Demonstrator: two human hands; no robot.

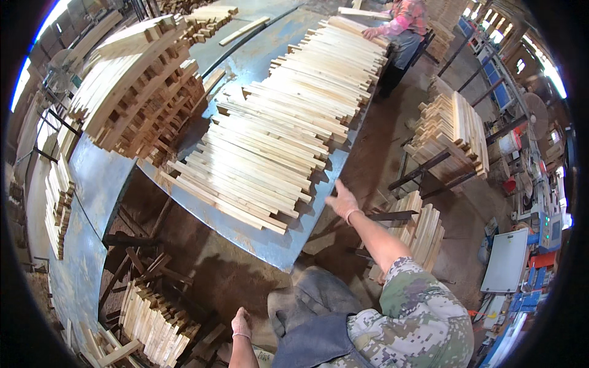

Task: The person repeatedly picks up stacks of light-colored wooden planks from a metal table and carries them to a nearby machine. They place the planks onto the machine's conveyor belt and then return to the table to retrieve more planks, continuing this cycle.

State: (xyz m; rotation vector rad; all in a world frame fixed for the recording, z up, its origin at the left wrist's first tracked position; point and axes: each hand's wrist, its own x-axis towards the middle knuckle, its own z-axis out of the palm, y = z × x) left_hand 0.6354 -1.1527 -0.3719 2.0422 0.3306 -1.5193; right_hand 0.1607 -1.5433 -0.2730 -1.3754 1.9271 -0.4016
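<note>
Many pale wooden strips (257,141) lie side by side in a long row on a blue-grey metal table (291,242). My right hand (345,202), in a thin pale glove, reaches to the table's right edge, beside the strip ends. Its fingers are stretched and apart, with nothing in them. Low in front of my body, short of the table's near edge, is my left hand (242,322), also gloved. Its fingers are curled in, and nothing shows in them.
A tall stack of wood (144,86) stands on the left. Racked strips (451,132) and a lower bundle (417,236) are on the right; another bundle (156,322) sits lower left. A co-worker (408,27) handles strips at the table's far end.
</note>
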